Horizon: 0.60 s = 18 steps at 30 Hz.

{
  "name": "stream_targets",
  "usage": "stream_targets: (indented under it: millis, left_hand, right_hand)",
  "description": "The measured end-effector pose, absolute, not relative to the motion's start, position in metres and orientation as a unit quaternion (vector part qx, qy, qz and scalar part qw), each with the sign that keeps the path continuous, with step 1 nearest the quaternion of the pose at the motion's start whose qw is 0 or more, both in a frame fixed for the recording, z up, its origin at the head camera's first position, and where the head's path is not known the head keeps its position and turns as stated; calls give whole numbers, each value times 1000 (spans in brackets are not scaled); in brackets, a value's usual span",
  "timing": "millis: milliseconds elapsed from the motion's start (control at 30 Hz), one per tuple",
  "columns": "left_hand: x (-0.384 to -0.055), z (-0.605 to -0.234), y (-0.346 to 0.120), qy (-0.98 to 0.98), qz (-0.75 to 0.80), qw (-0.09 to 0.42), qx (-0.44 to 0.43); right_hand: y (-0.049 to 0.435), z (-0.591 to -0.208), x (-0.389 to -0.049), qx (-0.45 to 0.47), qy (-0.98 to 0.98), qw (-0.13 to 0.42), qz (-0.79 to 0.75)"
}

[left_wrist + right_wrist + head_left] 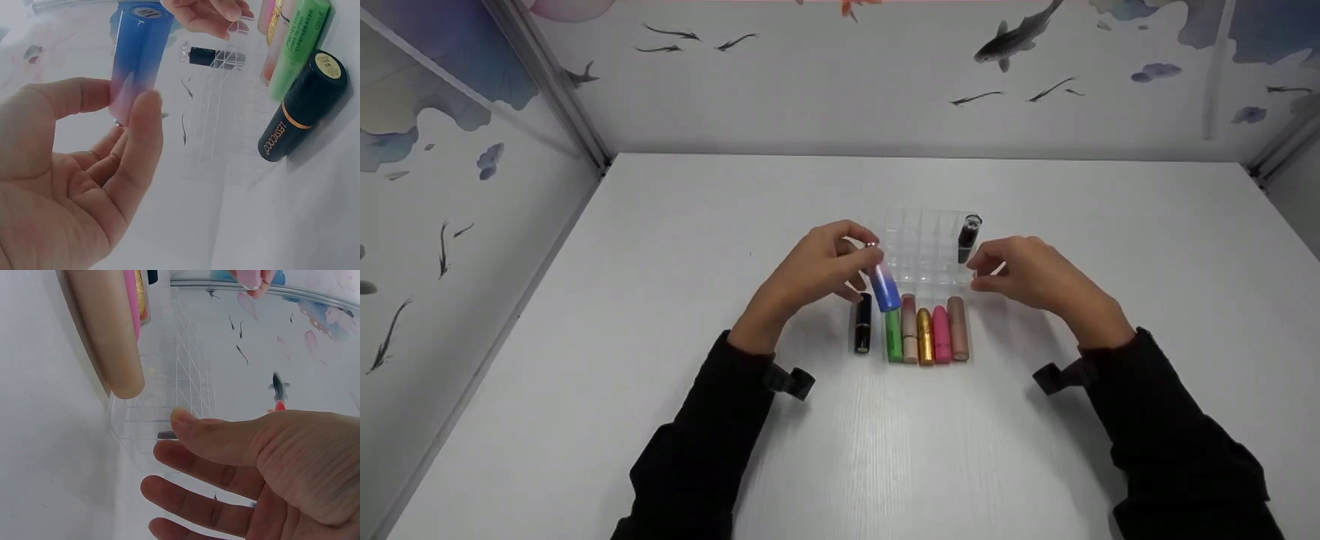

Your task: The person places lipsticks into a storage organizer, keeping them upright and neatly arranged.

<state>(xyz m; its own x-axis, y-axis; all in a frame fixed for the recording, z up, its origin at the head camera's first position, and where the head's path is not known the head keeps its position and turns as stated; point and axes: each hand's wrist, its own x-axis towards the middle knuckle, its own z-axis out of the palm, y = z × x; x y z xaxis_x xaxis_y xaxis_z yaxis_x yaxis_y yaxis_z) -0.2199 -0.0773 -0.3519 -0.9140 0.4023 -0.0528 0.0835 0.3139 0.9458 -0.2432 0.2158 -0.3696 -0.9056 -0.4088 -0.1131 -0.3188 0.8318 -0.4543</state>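
My left hand (821, 270) pinches a blue-to-pink lipstick tube (886, 289) between thumb and fingers, raised with its blue end toward me. A clear compartment organizer (919, 247) stands beyond the row of tubes. In its right-hand column stands a black lipstick (968, 238) with a clear end. My right hand (1024, 271) is beside the organizer's near right corner, fingers loosely bent, thumb and fingertips apart, with nothing between them. Below the left hand lies a black lipstick tube (304, 107) with a gold ring.
In front of the organizer lie a green tube (893, 339), a pinkish tube (910, 330), a gold tube (925, 339), a bright pink tube (941, 337) and a brown tube (958, 330), side by side. Printed panels (810, 90) border the white table (660, 315) behind and at left.
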Motion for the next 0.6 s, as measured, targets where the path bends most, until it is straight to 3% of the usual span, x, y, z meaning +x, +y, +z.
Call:
stream_targets:
  millis: [233,600]
  left_hand:
    - [-223,-352,-75,710,684,110,130]
    - [-227,-366,-69,682,715,103,110]
  right_hand:
    - [216,-370,-244,-196,952,101,-212]
    - [214,-368,-242,-198,954,96,-202]
